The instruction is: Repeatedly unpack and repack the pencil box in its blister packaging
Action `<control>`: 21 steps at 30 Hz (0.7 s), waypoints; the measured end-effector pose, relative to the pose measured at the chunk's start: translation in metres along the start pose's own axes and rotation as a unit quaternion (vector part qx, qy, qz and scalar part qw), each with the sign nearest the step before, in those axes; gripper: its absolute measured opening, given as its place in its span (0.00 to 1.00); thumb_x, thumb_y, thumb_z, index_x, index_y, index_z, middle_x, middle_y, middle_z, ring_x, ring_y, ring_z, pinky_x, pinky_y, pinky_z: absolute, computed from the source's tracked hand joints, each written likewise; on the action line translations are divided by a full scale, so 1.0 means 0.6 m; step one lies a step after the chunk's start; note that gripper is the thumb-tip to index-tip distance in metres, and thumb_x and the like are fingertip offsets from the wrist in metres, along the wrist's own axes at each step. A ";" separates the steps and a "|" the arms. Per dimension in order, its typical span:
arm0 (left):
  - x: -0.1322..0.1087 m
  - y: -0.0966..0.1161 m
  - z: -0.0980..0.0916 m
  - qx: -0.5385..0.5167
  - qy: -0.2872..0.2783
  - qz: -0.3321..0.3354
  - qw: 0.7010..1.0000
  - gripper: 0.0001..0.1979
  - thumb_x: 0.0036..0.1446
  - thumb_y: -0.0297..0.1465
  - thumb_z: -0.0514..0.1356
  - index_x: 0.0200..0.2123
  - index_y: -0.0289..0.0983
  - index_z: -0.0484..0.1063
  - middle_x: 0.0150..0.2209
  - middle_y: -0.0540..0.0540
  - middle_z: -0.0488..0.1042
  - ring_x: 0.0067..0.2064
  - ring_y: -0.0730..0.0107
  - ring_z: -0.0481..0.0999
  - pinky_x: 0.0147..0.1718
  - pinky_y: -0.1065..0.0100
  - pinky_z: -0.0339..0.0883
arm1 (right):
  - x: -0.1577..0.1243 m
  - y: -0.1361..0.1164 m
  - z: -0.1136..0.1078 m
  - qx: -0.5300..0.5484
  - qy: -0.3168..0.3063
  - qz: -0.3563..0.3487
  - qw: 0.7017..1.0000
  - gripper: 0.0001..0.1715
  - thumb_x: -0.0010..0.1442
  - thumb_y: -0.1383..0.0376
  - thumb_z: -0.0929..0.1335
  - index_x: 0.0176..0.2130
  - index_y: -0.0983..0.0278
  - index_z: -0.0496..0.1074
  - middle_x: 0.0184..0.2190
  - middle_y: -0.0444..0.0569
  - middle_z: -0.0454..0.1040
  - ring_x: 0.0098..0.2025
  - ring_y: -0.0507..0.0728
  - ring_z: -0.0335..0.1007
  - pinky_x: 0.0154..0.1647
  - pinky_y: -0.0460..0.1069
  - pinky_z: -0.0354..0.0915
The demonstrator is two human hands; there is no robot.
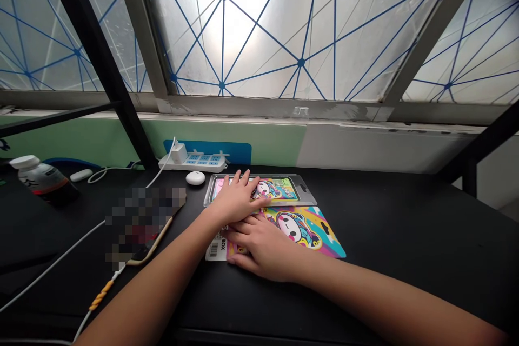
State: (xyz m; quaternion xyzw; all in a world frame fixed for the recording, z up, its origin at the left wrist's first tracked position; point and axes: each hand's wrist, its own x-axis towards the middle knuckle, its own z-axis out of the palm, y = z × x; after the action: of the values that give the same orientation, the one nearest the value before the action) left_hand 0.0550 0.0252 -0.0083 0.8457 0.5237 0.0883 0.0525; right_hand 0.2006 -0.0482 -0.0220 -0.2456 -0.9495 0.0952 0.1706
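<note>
My left hand (236, 199) lies with its fingers spread on a clear plastic blister tray (307, 194), which has a colourful cartoon-printed piece (279, 188) inside. Just nearer to me, my right hand (263, 243) rests flat on a bright cardboard backing card (330, 238) printed with a cartoon bear. That card has a hang hole at its right end and a barcode at its left. The tray lies along the card's far edge. My hands cover the left part of both, and my left thumb sits close above my right fingers.
A white earbud case (195, 178) sits left of the tray, with a power strip (205, 161) behind it. Further left are a pixelated device (141, 227) on a white cable (52, 267) and a bottle (42, 178). Black frame posts (121, 92) flank the black desk (405, 227) before a window.
</note>
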 end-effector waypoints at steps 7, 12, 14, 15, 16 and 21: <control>0.000 -0.007 0.003 0.005 0.005 0.036 0.999 0.38 0.61 0.58 0.52 0.68 0.47 0.56 0.72 0.38 0.49 0.71 0.36 0.45 0.62 0.33 0.44 | -0.002 -0.001 -0.001 -0.002 -0.003 0.001 1.000 0.23 0.67 0.55 0.65 0.57 0.62 0.72 0.56 0.53 0.74 0.60 0.61 0.64 0.66 0.58 0.53; -0.001 0.000 0.005 0.008 0.028 0.042 0.999 0.31 0.64 0.55 0.50 0.66 0.49 0.60 0.70 0.40 0.56 0.70 0.37 0.50 0.61 0.32 0.47 | -0.001 -0.002 -0.002 -0.003 0.001 -0.003 1.000 0.22 0.67 0.55 0.66 0.56 0.62 0.73 0.55 0.53 0.75 0.61 0.62 0.63 0.67 0.59 0.51; -0.002 0.005 0.004 0.017 0.035 0.044 0.998 0.29 0.66 0.52 0.49 0.65 0.49 0.61 0.69 0.41 0.58 0.70 0.37 0.52 0.60 0.32 0.49 | -0.001 0.000 -0.002 -0.002 0.006 -0.005 1.000 0.22 0.67 0.55 0.66 0.55 0.62 0.74 0.55 0.53 0.75 0.61 0.62 0.63 0.67 0.59 0.51; -0.002 0.009 0.004 0.024 0.037 0.045 0.998 0.28 0.67 0.51 0.49 0.65 0.49 0.62 0.69 0.41 0.59 0.69 0.37 0.54 0.60 0.32 0.51 | -0.001 0.000 -0.001 0.000 0.009 -0.006 1.000 0.22 0.67 0.55 0.66 0.55 0.62 0.74 0.55 0.52 0.75 0.61 0.62 0.63 0.67 0.59 0.51; -0.002 0.013 0.004 0.033 0.039 0.047 0.998 0.26 0.68 0.50 0.48 0.65 0.48 0.62 0.68 0.41 0.60 0.69 0.37 0.55 0.59 0.33 0.52 | 0.000 0.001 0.000 0.002 0.011 -0.007 1.000 0.21 0.67 0.55 0.66 0.54 0.62 0.74 0.54 0.52 0.75 0.61 0.62 0.63 0.67 0.58 0.52; -0.001 0.029 0.003 0.085 0.052 0.063 0.993 0.23 0.70 0.44 0.49 0.63 0.44 0.64 0.65 0.39 0.65 0.65 0.37 0.61 0.56 0.37 0.59 | 0.001 0.004 0.005 0.009 0.012 -0.013 1.000 0.18 0.66 0.57 0.67 0.50 0.64 0.76 0.50 0.52 0.78 0.59 0.61 0.66 0.64 0.56 0.56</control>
State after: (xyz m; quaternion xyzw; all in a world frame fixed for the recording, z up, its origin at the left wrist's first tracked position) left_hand 0.0705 0.0170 -0.0067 0.8725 0.4774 0.0902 -0.0525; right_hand 0.2004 -0.0460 -0.0251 -0.2333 -0.9495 0.0985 0.1855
